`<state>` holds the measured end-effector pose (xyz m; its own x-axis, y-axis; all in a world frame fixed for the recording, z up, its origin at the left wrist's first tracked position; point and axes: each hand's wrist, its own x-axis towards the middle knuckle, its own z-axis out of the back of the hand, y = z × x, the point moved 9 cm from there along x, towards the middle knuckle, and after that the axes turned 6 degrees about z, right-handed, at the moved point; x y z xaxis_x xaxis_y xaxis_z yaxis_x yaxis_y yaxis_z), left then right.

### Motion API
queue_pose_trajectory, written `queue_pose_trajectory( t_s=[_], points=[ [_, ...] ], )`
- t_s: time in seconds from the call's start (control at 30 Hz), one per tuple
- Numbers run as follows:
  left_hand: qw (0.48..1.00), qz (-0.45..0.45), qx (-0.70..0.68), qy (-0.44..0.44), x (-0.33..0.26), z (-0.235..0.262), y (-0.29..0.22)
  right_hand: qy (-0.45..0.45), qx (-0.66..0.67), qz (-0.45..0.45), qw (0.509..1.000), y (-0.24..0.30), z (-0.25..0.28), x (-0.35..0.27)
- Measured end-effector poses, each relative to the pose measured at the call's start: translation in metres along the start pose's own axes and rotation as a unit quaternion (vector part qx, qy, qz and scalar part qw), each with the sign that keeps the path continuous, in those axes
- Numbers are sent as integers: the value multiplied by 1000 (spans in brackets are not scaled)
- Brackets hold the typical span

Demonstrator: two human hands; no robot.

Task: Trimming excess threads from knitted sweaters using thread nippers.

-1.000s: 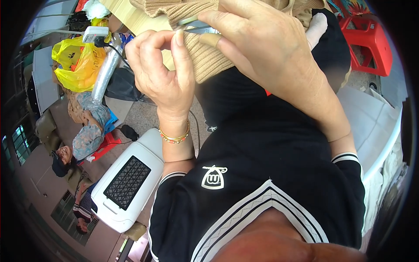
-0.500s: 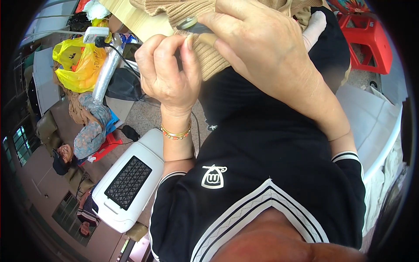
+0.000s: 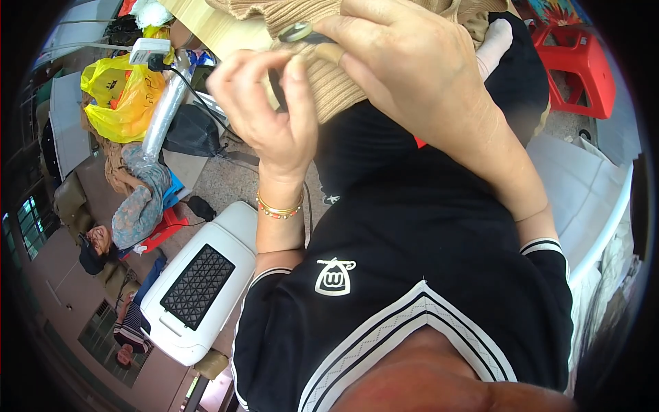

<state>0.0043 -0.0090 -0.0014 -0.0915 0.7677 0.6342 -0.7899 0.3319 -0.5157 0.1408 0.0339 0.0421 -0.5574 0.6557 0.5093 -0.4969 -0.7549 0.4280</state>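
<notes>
Tan ribbed knit (image 3: 338, 89) at 12 o'clock, by bench (image 3: 223, 31). Right hand (image 3: 420, 69) grips 1 small ringed tool (image 3: 299, 31); left hand (image 3: 269, 117), thumb to forefinger, contents unclear. Handwork looks unfinished: both hands engaged; share done or left can't be told.

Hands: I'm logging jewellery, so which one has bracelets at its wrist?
The left hand: gold and beaded bracelets circle its wrist, while the right hand has none.
</notes>
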Motion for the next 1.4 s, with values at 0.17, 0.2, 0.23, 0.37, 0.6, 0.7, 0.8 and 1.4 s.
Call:
queue_pose_trajectory(
  t_s=[0.17,0.2,0.23,0.37,0.6,0.7,0.8,1.4],
  points=[
    [986,131,-91,46,-4,1,30,-46,197,-18,979,-20,8,-1],
    [973,168,-157,18,-5,5,36,-52,227,-38,972,-26,13,-4],
    [970,177,-164,19,-4,10,39,-58,260,-59,962,-33,15,-7],
    [954,219,-203,-5,-3,32,58,-68,189,-164,966,-61,31,-28],
    [957,275,-60,74,-16,57,115,-57,159,-47,985,-69,12,-52],
    [972,227,-61,-15,-9,65,83,-56,202,-33,977,-64,-1,-54],
    [982,182,-44,20,11,53,56,-46,218,-14,975,-58,-6,-49],
    [974,107,-200,24,14,12,69,-7,118,44,992,-29,-10,-3]
  ],
)
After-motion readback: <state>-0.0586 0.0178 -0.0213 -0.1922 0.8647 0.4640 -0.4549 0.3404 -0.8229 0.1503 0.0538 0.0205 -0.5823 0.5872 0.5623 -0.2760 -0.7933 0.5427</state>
